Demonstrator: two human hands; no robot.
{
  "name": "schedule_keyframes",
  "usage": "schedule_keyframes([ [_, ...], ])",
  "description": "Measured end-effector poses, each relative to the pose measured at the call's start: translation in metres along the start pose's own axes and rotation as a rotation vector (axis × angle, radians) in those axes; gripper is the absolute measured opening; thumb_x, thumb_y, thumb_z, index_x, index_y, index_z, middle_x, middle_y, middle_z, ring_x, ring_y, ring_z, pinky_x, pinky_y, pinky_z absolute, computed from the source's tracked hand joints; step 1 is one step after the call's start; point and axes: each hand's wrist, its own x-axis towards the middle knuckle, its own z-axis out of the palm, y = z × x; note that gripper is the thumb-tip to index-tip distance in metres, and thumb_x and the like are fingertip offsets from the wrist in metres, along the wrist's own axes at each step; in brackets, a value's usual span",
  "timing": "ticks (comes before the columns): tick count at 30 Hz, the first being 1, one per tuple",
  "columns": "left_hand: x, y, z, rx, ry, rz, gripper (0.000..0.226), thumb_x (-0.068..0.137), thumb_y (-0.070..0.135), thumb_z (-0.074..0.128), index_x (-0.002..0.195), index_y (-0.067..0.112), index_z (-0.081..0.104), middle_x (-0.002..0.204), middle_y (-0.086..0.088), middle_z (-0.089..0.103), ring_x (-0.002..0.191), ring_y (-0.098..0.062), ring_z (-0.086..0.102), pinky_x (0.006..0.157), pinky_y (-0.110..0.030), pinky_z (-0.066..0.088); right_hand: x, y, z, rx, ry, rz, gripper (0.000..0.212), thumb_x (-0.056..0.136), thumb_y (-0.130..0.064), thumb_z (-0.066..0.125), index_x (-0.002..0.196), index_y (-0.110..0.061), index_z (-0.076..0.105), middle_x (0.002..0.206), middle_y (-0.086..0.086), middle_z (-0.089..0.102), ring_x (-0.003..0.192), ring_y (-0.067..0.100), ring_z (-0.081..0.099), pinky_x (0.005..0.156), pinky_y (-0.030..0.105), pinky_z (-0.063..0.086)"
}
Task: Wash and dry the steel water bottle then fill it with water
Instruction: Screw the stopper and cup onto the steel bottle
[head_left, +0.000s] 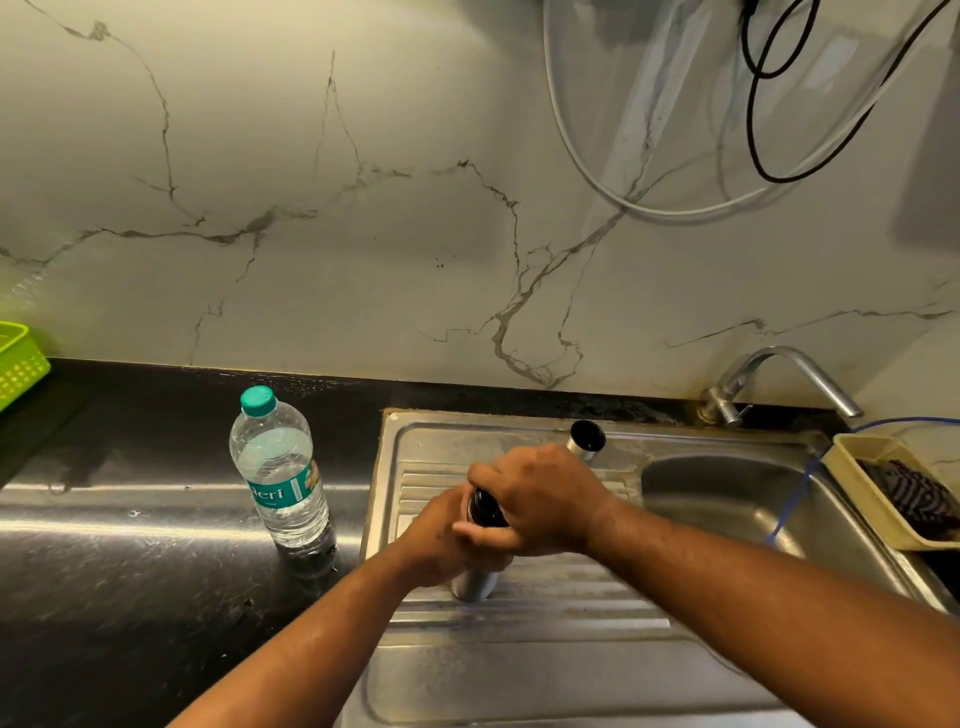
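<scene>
The steel water bottle (472, 582) stands upright on the ribbed drainboard (545, 613) of the steel sink. My left hand (441, 540) grips its body. My right hand (540, 499) curls over its top, around the black cap (485, 506). Only the bottle's base and a bit of the cap show between my hands. A second steel cylinder with a black top (586, 439) stands behind my hands on the sink's back ledge. A clear plastic water bottle with a teal cap (280, 478) stands on the black counter to the left.
The sink basin (727, 504) lies to the right, under a steel tap (779, 379). A beige tray with a dark scrubber (893, 499) sits at the basin's right edge. A green basket (18, 364) is at far left. Cables hang on the marble wall.
</scene>
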Motion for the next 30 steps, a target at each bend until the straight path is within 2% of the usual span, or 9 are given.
schedule_keyframes([
  [4,0.002,0.005,-0.005,-0.002,-0.05,-0.025,0.041,0.077,0.008,0.084,0.1,0.032,0.061,0.093,0.011,0.068,0.087,-0.008,0.067,0.077,-0.024,0.058,0.016,0.023,-0.007,-0.04,-0.107,-0.371,0.056,0.099,-0.063,0.038,0.135,-0.022,0.054,0.096,0.001,0.064,0.075,0.014,0.051,0.058,0.029,0.045],
  [7,0.004,0.006,0.007,0.058,0.002,-0.083,0.04,0.081,0.01,0.081,0.093,0.037,0.054,0.092,0.014,0.06,0.082,-0.001,0.062,0.071,-0.011,0.052,0.023,0.02,-0.004,-0.039,-0.102,-0.429,0.047,0.1,-0.048,0.043,0.138,-0.022,0.055,0.09,0.002,0.065,0.07,0.014,0.05,0.057,0.029,0.04],
  [10,0.003,0.002,0.022,0.234,0.162,-0.07,0.038,0.08,0.029,0.081,0.084,0.04,0.045,0.083,0.018,0.055,0.072,0.003,0.056,0.062,-0.009,0.05,0.018,0.009,0.004,-0.032,-0.045,-0.278,0.045,0.1,-0.047,0.039,0.133,-0.024,0.06,0.081,0.0,0.065,0.065,0.015,0.05,0.056,0.029,0.039],
  [12,0.001,-0.001,0.029,0.258,0.254,-0.06,0.031,0.077,0.048,0.078,0.089,0.036,0.053,0.081,0.013,0.063,0.071,-0.003,0.062,0.064,-0.02,0.058,0.012,-0.002,0.008,0.0,0.01,-0.074,0.045,0.098,-0.046,0.039,0.129,-0.025,0.064,0.076,-0.001,0.064,0.063,0.016,0.051,0.056,0.03,0.042],
  [14,0.0,-0.004,0.038,0.213,0.374,-0.059,0.042,0.069,0.067,0.07,0.094,0.037,0.056,0.077,0.014,0.066,0.07,-0.002,0.065,0.068,-0.031,0.061,0.008,-0.014,0.011,0.008,0.043,0.148,0.045,0.096,-0.047,0.04,0.124,-0.026,0.067,0.073,-0.001,0.064,0.062,0.017,0.053,0.056,0.031,0.046],
  [17,-0.003,-0.005,0.053,0.145,0.554,-0.044,0.039,0.07,0.064,0.066,0.098,0.04,0.054,0.075,0.02,0.065,0.074,0.001,0.064,0.08,-0.039,0.059,0.007,-0.033,0.01,-0.03,0.047,0.396,0.044,0.093,-0.051,0.037,0.103,-0.024,0.07,0.069,-0.001,0.061,0.059,0.016,0.051,0.055,0.03,0.048],
  [20,-0.003,-0.008,0.058,0.095,0.598,-0.042,0.038,0.071,0.064,0.061,0.098,0.038,0.059,0.077,0.021,0.065,0.078,0.0,0.066,0.084,-0.043,0.059,0.011,-0.047,0.009,-0.074,0.031,0.549,0.042,0.093,-0.053,0.037,0.086,-0.022,0.066,0.065,-0.001,0.057,0.056,0.017,0.049,0.052,0.028,0.043],
  [24,-0.001,-0.011,0.051,0.112,0.477,0.022,0.026,0.079,0.054,0.073,0.097,0.044,0.057,0.081,0.023,0.066,0.081,0.001,0.067,0.08,-0.029,0.06,0.009,-0.047,0.001,-0.004,0.018,0.591,0.042,0.096,-0.054,0.038,0.091,-0.022,0.065,0.072,0.0,0.06,0.062,0.017,0.052,0.056,0.029,0.038],
  [30,0.005,-0.011,0.045,0.07,0.414,0.099,0.045,0.071,0.065,0.075,0.104,0.039,0.061,0.087,0.018,0.071,0.083,-0.001,0.07,0.069,-0.028,0.062,0.002,-0.017,-0.003,0.135,-0.082,0.295,0.041,0.093,-0.057,0.038,0.099,-0.026,0.065,0.077,-0.005,0.058,0.074,0.014,0.045,0.069,0.031,0.039],
])
